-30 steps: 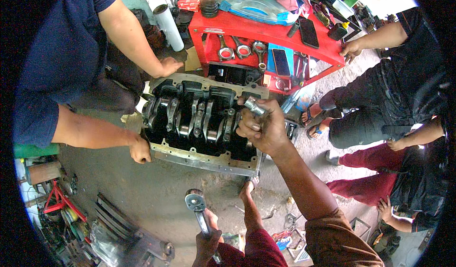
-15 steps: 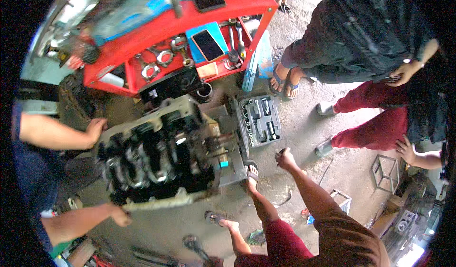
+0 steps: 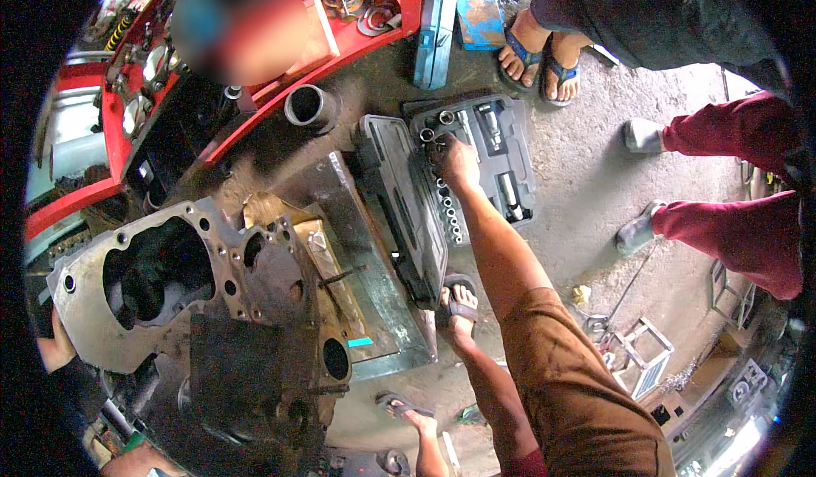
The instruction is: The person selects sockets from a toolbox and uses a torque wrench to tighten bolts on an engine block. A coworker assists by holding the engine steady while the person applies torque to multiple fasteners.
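My right hand (image 3: 459,167) reaches down into the grey socket set case (image 3: 527,175), its fingers closed and pressed together over the row of sockets (image 3: 450,209). Whatever lies between the fingertips is hidden. The case lies open on the floor, its lid (image 3: 404,197) folded back on the left. Two larger sockets sit above my fingers, and dark drive tools (image 3: 508,192) lie in the right part. Left of the case stands a big engine block (image 3: 153,333), its end face with large openings toward me. My left hand is out of view.
Another person's hand (image 3: 58,348) is at the block's left edge. A metal tray (image 3: 399,341) lies between block and case. Behind are a cylinder sleeve (image 3: 310,107), a red tool cart (image 3: 357,61) and a blue case (image 3: 436,31). Two people's feet (image 3: 557,69) stand on the right.
My right hand has moved from beside the case onto its sockets. The block has turned and now shows its end face. A ratchet-like tool seen at the lower edge is no longer clearly visible.
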`<action>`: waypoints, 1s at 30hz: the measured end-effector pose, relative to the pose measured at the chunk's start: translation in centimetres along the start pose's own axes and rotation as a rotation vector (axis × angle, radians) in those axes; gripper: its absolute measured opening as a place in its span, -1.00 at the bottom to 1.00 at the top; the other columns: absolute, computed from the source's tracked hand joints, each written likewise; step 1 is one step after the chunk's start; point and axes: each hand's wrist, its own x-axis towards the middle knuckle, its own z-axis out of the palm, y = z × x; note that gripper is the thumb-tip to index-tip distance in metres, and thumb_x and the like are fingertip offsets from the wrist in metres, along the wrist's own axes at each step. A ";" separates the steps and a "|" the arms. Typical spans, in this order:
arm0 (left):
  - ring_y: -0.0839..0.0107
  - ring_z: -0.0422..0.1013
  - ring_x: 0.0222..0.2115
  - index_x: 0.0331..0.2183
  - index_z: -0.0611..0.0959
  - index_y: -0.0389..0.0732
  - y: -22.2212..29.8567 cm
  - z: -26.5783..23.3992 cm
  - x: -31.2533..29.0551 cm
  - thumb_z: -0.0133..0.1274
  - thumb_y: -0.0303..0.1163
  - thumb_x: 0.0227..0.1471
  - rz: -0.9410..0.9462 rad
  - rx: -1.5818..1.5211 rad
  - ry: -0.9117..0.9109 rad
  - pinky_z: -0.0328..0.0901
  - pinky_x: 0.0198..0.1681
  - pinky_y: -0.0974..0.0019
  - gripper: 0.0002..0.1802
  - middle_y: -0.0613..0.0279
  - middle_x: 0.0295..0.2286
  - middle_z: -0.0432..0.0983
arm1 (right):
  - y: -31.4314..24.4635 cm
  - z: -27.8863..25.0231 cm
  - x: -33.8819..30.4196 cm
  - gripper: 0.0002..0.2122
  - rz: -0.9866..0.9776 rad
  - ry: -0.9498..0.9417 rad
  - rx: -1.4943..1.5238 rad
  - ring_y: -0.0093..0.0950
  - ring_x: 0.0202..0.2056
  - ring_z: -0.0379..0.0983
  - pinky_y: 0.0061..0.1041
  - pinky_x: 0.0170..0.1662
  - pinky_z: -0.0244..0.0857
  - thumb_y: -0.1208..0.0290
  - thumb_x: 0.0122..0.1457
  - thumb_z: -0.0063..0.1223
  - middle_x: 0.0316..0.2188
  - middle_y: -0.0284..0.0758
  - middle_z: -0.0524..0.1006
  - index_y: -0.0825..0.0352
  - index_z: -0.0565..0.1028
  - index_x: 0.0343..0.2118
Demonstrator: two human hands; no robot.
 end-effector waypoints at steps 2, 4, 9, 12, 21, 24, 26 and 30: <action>0.34 0.39 -0.42 -0.24 0.50 -0.22 0.4 0.1 0.0 -0.01 -0.32 0.09 0.009 0.026 -0.006 0.33 -0.33 0.27 -0.79 0.17 -0.38 0.44 | 1.0 0.8 0.1 -0.59 -0.010 0.054 0.051 -0.13 -0.25 0.53 -0.22 -0.17 0.39 0.22 -0.04 0.26 -0.35 -0.08 0.59 0.27 0.50 -0.13; 0.32 0.39 -0.39 -0.22 0.50 -0.22 0.8 0.0 -0.4 -0.03 -0.33 0.10 0.024 0.051 -0.013 0.33 -0.30 0.27 -0.77 0.15 -0.36 0.44 | 2.2 0.2 -1.9 -0.60 -0.034 0.137 0.086 -0.14 -0.27 0.53 -0.26 -0.18 0.40 0.22 -0.05 0.27 -0.35 -0.09 0.59 0.30 0.52 -0.15; 0.29 0.41 -0.32 -0.17 0.48 -0.25 1.8 -1.1 -2.5 -0.07 -0.33 0.13 0.140 0.088 -0.064 0.33 -0.23 0.25 -0.74 0.11 -0.30 0.44 | -0.5 -10.9 -21.0 -0.73 -0.139 0.001 0.480 -0.27 -0.52 0.47 -0.27 -0.41 0.32 0.25 0.05 0.16 -0.57 -0.12 0.50 0.41 0.49 -0.46; 0.27 0.41 -0.28 -0.14 0.47 -0.26 2.3 -2.6 -4.9 -0.10 -0.34 0.14 0.242 0.096 -0.097 0.33 -0.19 0.24 -0.72 0.08 -0.27 0.44 | -9.2 -20.7 -40.3 -0.73 0.094 -0.664 1.118 -0.39 -0.33 0.47 -0.42 -0.21 0.33 0.29 0.11 0.12 -0.36 -0.23 0.56 0.34 0.48 -0.19; 0.21 0.43 -0.16 -0.05 0.45 -0.30 0.5 -15.9 -21.7 -0.18 -0.35 0.19 0.705 0.466 0.011 0.33 -0.07 0.21 -0.66 0.00 -0.16 0.45 | -25.9 -35.1 -70.1 -0.56 -0.666 -0.941 0.653 -0.41 -0.19 0.50 -0.42 -0.20 0.33 0.18 0.13 0.08 -0.21 -0.22 0.54 0.35 0.37 -0.01; 0.15 0.41 -0.05 0.02 0.37 -0.32 -2.6 -23.7 -29.6 -0.20 -0.34 0.20 0.850 -0.273 -0.305 0.30 0.05 0.17 -0.61 -0.08 -0.10 0.42 | -28.6 -38.7 -79.1 -0.65 -0.946 -0.396 0.530 -0.35 -0.49 0.41 -0.40 -0.39 0.26 0.06 0.13 0.01 -0.50 -0.30 0.44 0.31 0.41 -0.30; 0.08 0.45 -0.16 0.10 0.29 -0.26 -3.8 -27.6 -34.0 -0.19 -0.36 0.23 0.961 -0.788 -0.644 0.31 0.02 0.06 -0.58 -0.07 -0.09 0.41 | -31.1 -41.8 -84.7 -0.49 -0.929 -0.461 0.529 -0.40 -0.63 0.30 -0.39 -0.51 0.19 -0.16 0.16 -0.18 -0.64 -0.34 0.36 0.32 0.39 -0.47; 0.14 0.40 -0.04 0.11 0.27 -0.24 -5.5 -33.6 -41.1 0.01 -0.36 0.17 1.384 -0.741 -0.856 0.24 0.09 0.06 -0.49 -0.08 -0.10 0.43 | -36.5 -46.0 -94.0 -0.41 -1.049 -0.578 0.434 -0.34 -0.65 0.28 -0.36 -0.53 0.13 -0.22 0.19 -0.25 -0.64 -0.27 0.34 0.36 0.38 -0.52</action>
